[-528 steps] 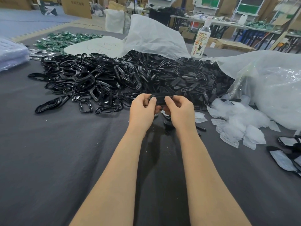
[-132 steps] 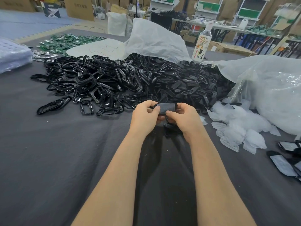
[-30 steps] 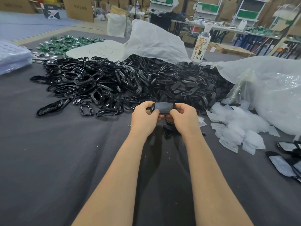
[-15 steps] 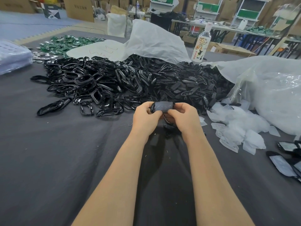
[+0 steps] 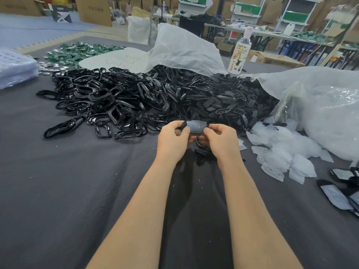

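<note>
Fingers of both my hands are curled in and pinch one small black plastic part by its two short ends, my left hand on the left end and my right hand on the right. I hold the part just above the grey desk, at the near edge of a big heap of black frames. This is probably so both thumbs can work on its dull grey face with the heap within easy reach. White film scraps lie to my right beside a clear bag, which suggests I am peeling or fitting a cover, though I cannot be sure. A drink bottle stands behind the heap. My fingertips hide the underside of the part, so I cannot tell whether it is one piece or two pressed together. A few dark bits on the desk under my hands are half covered by my right wrist. Flat dark pieces at the far right are cut off by the picture's edge.
</note>
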### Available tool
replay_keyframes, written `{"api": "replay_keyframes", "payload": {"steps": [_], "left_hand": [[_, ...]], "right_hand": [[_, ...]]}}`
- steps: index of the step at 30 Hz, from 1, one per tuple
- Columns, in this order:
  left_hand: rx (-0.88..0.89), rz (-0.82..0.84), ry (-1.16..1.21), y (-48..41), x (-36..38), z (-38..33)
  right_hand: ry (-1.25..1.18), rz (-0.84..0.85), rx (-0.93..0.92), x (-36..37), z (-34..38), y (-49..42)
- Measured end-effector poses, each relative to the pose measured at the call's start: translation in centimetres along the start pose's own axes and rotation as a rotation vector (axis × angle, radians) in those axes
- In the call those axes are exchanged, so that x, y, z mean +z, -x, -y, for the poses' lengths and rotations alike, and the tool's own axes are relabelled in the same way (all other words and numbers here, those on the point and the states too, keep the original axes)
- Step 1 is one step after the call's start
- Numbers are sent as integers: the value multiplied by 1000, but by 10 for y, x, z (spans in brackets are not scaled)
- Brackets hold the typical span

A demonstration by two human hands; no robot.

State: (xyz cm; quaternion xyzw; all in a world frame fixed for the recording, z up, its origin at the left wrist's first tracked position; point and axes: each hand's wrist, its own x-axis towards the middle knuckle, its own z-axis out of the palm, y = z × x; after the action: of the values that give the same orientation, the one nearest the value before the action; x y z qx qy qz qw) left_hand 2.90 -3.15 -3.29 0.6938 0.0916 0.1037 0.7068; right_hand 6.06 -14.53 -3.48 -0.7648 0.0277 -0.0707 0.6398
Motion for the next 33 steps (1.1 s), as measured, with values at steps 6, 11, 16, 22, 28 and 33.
{"api": "replay_keyframes", "payload": {"steps": [6, 11, 16, 22, 28, 33], "left_hand": [[41, 12, -73, 1, 0, 0], [72, -6, -158, 2, 2, 0], [29, -36, -62, 0, -1, 2], [-9, -13, -32, -2, 0, 2], [-42, -9, -122, -1, -1, 1], [-2, -29, -202, 2, -4, 0]], "right_hand": [[63, -21, 0, 1, -2, -3], [63, -32, 13, 0, 0, -1], [18, -4, 4, 0, 2, 2], [-9, 1, -27, -1, 4, 3], [-78, 21, 46, -2, 3, 3], [17, 47, 55, -3, 6, 7]]}}
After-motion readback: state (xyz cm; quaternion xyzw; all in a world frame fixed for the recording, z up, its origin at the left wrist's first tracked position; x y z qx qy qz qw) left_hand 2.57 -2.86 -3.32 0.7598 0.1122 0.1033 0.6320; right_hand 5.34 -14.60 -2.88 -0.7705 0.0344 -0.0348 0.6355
